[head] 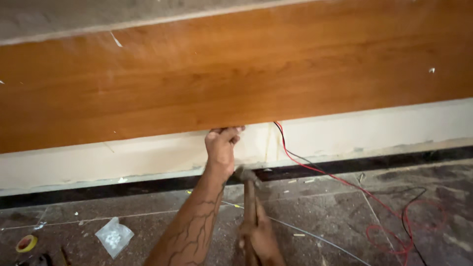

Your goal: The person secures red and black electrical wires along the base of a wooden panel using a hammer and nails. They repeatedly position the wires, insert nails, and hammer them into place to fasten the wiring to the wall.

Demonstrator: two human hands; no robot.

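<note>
**A:** Where is each hand?

**B:** The left hand (220, 148) is up at the centre of the view, its fingers (227, 131) curled shut on the lower edge of the wood panel (236, 69), the long orange-brown board that runs across the wall. The right hand (261, 236) is low, at about six o'clock from the left one, its fingers closed around the wooden handle of a hammer (249, 197).

**A:** And the hammer head?

**B:** It sits just below and to the right of the left wrist, at roughly five o'clock from the left hand, near the foot of the cream wall strip (369, 130) under the panel. It is blurred, so I cannot tell whether it touches the wall.

**A:** What lies around them?

**B:** At three o'clock from the left hand a red wire (315, 170) and a black wire (411, 212) drop from behind the panel and trail over the dark stone floor (320, 207) to a loose tangle at four o'clock. At eight o'clock from the hands lies a small clear plastic bag (114, 237) with white bits inside, and farther out, near the left edge, a roll of yellow tape (26, 243).
</note>
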